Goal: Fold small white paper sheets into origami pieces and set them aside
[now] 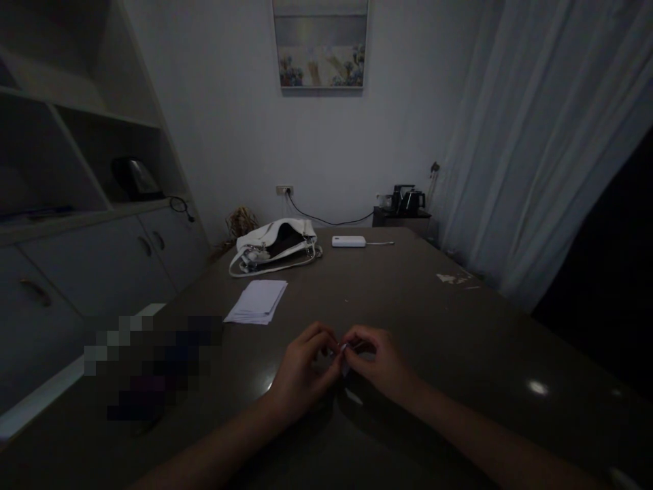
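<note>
Paper scrap [345, 369]: pale white is shown.
Paper stack [259, 301]: white is seen, faintly tinged with lilac.
Bag [261, 236]: white is shown outside, with black exposed inside.
Table [398, 292]: plain dark grey-brown is seen, dotted with bright glints.
Wall picture [321, 44]: grey is banded above cream, and blue floral patches are patterned below.
Curtain [490, 136]: pale blue-grey is streaked by darker folds.
Kettle [137, 178]: black is paired with silver.

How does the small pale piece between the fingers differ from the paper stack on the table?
The small pale piece is far smaller than the paper stack. The piece is pinched between the left hand and right hand; the stack lies flat, untouched. The piece is mostly hidden by fingers, while the stack shows plainly, its sheets slightly uneven. Both look whitish.
</note>
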Action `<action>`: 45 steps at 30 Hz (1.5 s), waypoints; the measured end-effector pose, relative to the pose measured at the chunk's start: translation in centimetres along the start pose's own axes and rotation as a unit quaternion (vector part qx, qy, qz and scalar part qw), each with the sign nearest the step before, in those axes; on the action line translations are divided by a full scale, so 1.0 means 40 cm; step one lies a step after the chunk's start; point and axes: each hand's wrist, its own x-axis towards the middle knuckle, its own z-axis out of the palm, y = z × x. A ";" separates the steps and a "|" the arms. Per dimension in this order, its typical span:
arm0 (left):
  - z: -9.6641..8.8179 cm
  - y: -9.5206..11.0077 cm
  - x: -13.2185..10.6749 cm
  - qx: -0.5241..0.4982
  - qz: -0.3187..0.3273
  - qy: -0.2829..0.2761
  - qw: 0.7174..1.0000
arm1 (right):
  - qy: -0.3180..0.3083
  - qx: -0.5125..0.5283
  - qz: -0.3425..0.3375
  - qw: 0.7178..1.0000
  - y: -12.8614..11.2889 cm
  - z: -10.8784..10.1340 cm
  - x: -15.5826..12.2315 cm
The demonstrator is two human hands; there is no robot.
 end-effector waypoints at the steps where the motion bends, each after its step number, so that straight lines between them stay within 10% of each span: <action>1: -0.001 0.000 0.000 -0.001 0.000 0.001 1.000 | -0.001 0.005 0.000 1.000 0.000 -0.001 0.000; 45: -0.015 -0.019 0.009 -0.020 -0.049 -0.019 0.998 | 0.028 0.154 0.099 0.983 -0.006 -0.031 0.020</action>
